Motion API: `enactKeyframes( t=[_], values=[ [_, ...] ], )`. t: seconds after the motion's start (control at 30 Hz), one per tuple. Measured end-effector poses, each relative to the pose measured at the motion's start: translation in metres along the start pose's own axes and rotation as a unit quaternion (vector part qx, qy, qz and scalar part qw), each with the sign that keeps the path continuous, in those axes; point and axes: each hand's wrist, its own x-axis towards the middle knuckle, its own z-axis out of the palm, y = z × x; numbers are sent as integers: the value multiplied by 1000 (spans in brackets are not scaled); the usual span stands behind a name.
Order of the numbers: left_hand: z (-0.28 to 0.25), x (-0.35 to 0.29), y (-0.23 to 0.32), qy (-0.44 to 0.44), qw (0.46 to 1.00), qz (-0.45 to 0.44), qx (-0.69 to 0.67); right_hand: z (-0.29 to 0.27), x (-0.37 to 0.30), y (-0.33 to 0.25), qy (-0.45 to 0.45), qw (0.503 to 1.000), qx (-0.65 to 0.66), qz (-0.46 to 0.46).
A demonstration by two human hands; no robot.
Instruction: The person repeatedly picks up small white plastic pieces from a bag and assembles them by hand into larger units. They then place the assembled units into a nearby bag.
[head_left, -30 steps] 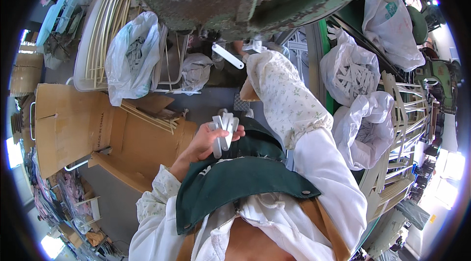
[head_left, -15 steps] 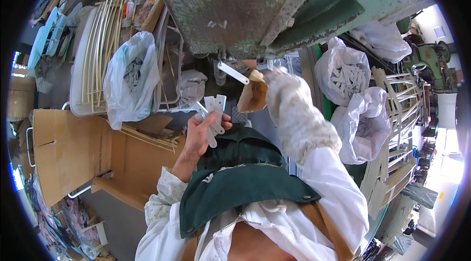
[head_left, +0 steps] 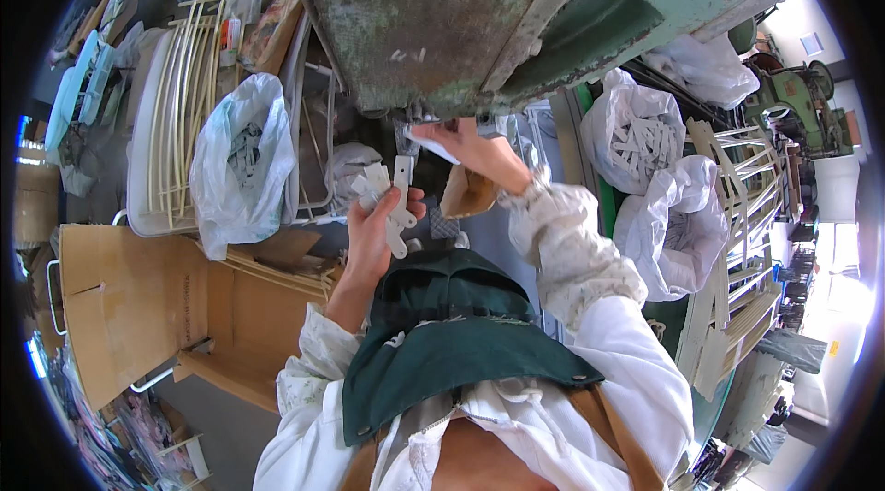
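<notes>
My left hand is closed round several flat white strips with rounded ends and small holes, fanned out in front of the apron. Under the green machine head, the fingers of my right hand are closed on another white strip, right beside the machine's tool. The fingertips partly cover that strip. Just below the right hand sits an open cardboard holder, brown inside.
White bags of similar strips stand on the left and right. A large open cardboard box is at the lower left. Long pale slats lean behind the left bag. A rack of slats stands at the right.
My right hand has come from beside the cardboard holder, leftward, onto the strip under the machine. The strips in my left hand have shifted slightly in their fan.
</notes>
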Motion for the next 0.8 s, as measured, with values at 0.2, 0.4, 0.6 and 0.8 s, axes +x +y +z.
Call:
enactKeyframes(
  t=[0.2, 0.4, 0.6, 0.8],
  values=[
    [17, -12, -3, -31, 998, -38, -38, -11, -30, -34, -167, 973, 25, 155],
    [-23, -23, -2, -136, 965, -192, -112, -7, -37, -29, -218, 953, 180, 106],
    [3, -26, 24, 23, 996, 4, 80, -8, -36, -21, -20, 992, -123, -20],
    [6, 25, 44, -8, 976, 89, 200, 4, -42, -5, -72, 976, 1, 207]
  ],
)
